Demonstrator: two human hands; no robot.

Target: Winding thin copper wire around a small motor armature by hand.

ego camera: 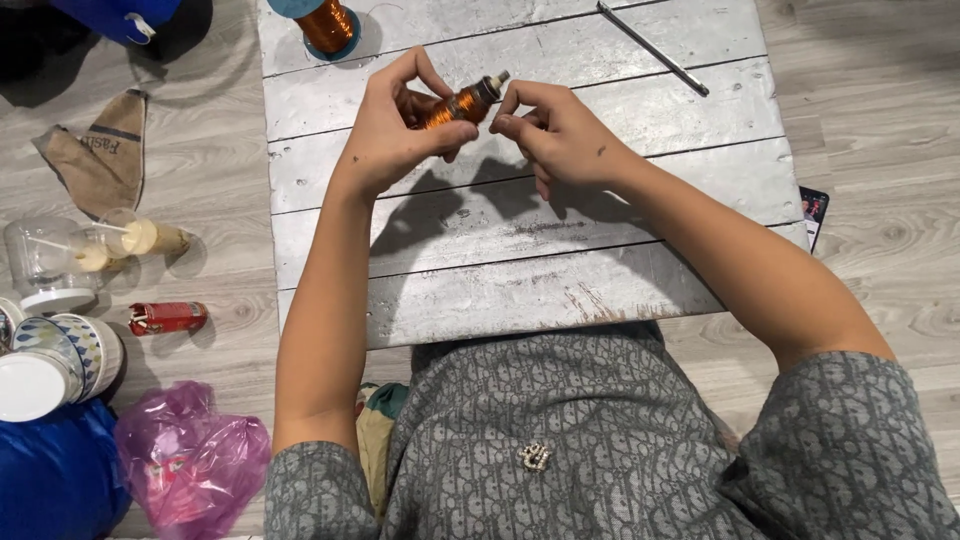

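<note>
Head-cam view looking down at two bare hands over a grey-painted plank surface [520, 250]. Left hand [395, 125] is closed around a small coil [455, 105] wound w/ copper-coloured wire, thumb and fingers pinching its lower-left part. The coil is held up above the surface, between both hands. Its long axis runs diagonally: lower-left end sits in the left hand, upper-right end points up and to the right, finishing in a pale stub. Right hand [560, 135] has fingers curled, fingertips pinched right at that stub end; it may be holding a fine wire, but that's too thin to see.

Counts: 1 coil in hand, 1 larger spool [328, 22] of copper wire standing at the far edge of the surface, 1 thin metal rod [652, 47] lying at an angle top right.

On the wood floor, left side: 1 red can [168, 317] on its side, 1 pink plastic bag [190, 460], 1 brown paper bag [105, 150], approx. 2 clear cups [45, 255], and a stack of patterned bowls [85, 350].
</note>
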